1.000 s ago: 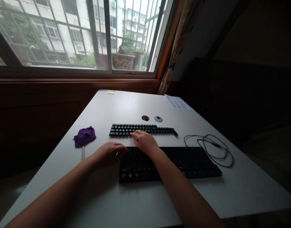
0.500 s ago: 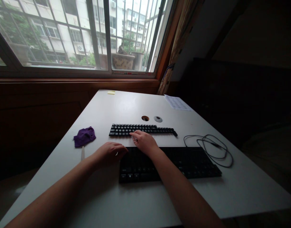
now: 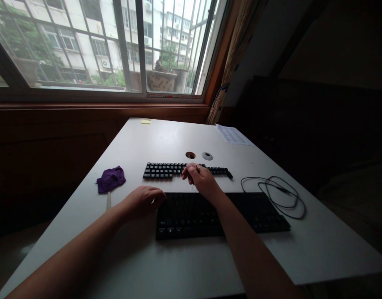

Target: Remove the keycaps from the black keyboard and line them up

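Observation:
A black keyboard (image 3: pixel 191 230) lies across the desk in front of me, with many of its upper positions looking bare and dark. My left hand (image 3: pixel 144 199) grips its far left corner, fingers bent over the edge. Beyond the keyboard, loose black keycaps (image 3: pixel 160 170) are laid out in rows. Over the near side of these rows hovers my right hand (image 3: pixel 201 179), its fingers curled together. Whatever is between those fingertips is too small to make out.
Left of the rows is a purple cloth (image 3: pixel 111 179) on a pale stick (image 3: pixel 108 201). A black cable (image 3: pixel 287 191) loops at the right. A cable hole (image 3: pixel 190 155), its round grey cover (image 3: pixel 207 156), printed paper (image 3: pixel 233 135) and a yellow note (image 3: pixel 145 121) are farther back.
My right hand has moved right and slightly up, away from the lower row of keycaps, uncovering that row's end. My left hand stays at the keyboard's corner.

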